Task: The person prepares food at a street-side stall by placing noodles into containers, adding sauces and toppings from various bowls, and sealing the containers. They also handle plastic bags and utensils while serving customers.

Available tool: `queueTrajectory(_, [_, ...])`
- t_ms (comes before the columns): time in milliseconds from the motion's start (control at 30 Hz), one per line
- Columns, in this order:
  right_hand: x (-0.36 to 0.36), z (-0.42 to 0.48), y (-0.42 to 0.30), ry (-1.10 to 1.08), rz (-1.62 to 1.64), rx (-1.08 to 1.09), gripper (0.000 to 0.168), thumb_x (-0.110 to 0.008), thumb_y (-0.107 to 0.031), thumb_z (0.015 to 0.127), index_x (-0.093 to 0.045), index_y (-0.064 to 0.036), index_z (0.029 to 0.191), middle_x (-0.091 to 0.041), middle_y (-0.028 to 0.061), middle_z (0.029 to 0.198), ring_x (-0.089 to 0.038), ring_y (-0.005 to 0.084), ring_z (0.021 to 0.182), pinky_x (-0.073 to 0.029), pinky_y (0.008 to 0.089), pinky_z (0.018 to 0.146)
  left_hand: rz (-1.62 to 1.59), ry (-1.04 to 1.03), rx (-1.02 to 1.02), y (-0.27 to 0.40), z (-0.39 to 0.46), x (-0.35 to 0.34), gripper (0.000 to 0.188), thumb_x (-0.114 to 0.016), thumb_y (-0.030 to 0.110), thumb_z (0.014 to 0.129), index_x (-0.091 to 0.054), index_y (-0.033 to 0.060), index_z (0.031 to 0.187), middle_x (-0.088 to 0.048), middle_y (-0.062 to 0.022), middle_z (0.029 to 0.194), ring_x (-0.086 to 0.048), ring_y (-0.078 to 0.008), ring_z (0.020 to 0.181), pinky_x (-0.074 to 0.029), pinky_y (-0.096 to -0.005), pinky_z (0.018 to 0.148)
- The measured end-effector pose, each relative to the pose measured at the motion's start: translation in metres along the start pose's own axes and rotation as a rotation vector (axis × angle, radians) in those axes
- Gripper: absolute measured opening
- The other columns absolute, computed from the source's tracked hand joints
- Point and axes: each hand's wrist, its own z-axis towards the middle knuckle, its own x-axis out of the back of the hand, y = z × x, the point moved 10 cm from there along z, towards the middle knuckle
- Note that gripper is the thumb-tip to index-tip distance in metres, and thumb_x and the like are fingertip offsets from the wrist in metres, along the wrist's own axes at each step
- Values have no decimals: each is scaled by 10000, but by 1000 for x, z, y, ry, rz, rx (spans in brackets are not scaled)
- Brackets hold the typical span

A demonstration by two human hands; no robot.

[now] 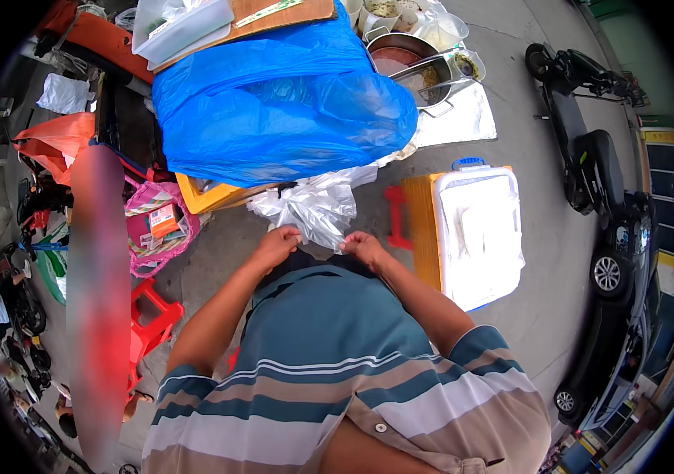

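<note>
A bunch of thin clear plastic bags point(320, 208) hangs from the front of the stall in front of my body. My left hand point(280, 244) pinches the lower left edge of the plastic between thumb and fingers. On the other side my right hand point(364, 247) pinches the lower right corner, so the film spreads between both hands. The top of the bunch gathers near a dark tie point(287, 187) below a blue plastic sheet point(277, 106). That sheet drapes over the stall and hides what lies under it.
A yellow crate point(209, 198) juts out under the sheet. Right of me stands a yellow box with a white lid point(482, 231). Metal pots point(431, 80) sit at the back right. A pink basket point(153, 260) and red stool point(153, 320) are left. A scooter point(579, 127) is parked far right.
</note>
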Motion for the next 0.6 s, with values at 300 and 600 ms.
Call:
queueTrajectory(300, [87, -98, -56, -77, -36, 234, 146, -797, -79, 886, -663, -90, 945, -583, -67, 785, -510, 45, 711, -432, 224, 675, -359, 193, 227, 17, 63, -126, 940, -693, 656, 900, -312, 158, 1601, -474, -152, 1508, -474, -314, 1329, -439, -475, 1045])
queueTrajectory(600, [161, -150, -77, -44, -32, 307, 130, -783, -116, 911, -662, -89, 949, -578, -76, 782, -503, 30, 707, -431, 215, 674, -584, -424, -15, 89, 76, -220, 453, -639, 424, 1018, -592, 104, 1335, -678, -48, 1252, -634, -172, 1149, -516, -375, 959])
